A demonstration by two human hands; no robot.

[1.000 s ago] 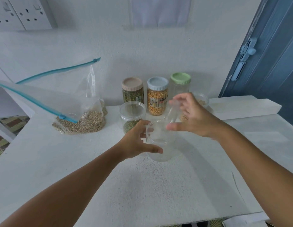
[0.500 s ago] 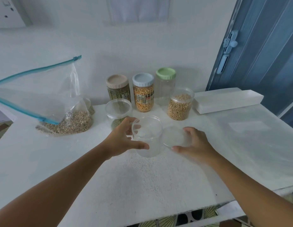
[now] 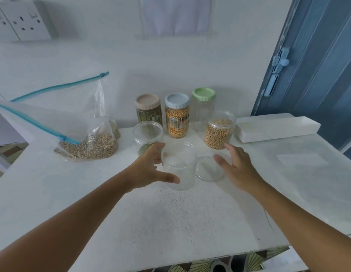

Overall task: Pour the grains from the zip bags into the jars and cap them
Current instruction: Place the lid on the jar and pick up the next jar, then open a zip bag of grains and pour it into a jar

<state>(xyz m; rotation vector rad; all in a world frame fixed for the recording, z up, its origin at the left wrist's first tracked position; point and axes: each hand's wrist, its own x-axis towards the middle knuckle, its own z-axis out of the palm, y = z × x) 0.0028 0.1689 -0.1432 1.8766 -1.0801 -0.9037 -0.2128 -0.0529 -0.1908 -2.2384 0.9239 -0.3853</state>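
On the white table [image 3: 170,222], against the wall: jars, a bag of grain and two bare hands, seen from above.
Door: a blue door [image 3: 318,65] stands at the right behind the table's far corner.
Zip bag: a clear zip bag [image 3: 76,130] with a teal zipper strip lies at the left, its mouth open and propped up, tan grain pooled in its lower corner.
White box: a long white box [image 3: 276,128] lies at the right rear of the table.
Back row: three capped jars stand by the wall, a beige-lidded jar [image 3: 148,110] of green grain, a blue-lidded jar [image 3: 177,114] of yellow kernels, and a green-lidded jar [image 3: 203,107] that looks empty.
Soybean jar: a clear jar [image 3: 219,132] nearly full of pale round beans stands just in front of the green-lidded one; whether it wears a lid I cannot tell.
Mung jar: a clear-lidded jar [image 3: 147,137] with a little green grain at its bottom stands left of centre.
Empty jar: an uncapped clear jar [image 3: 178,165] stands upright at the centre, nothing inside.
Left hand: the left hand [image 3: 151,167] curls round the empty jar, thumb across its near side, fingers behind.
Right hand: the right hand [image 3: 237,165] is spread and relaxed, holding nothing, just right of the clear lid.
Clear lid: the clear lid [image 3: 209,169] lies flat on the table, touching the empty jar's right side.
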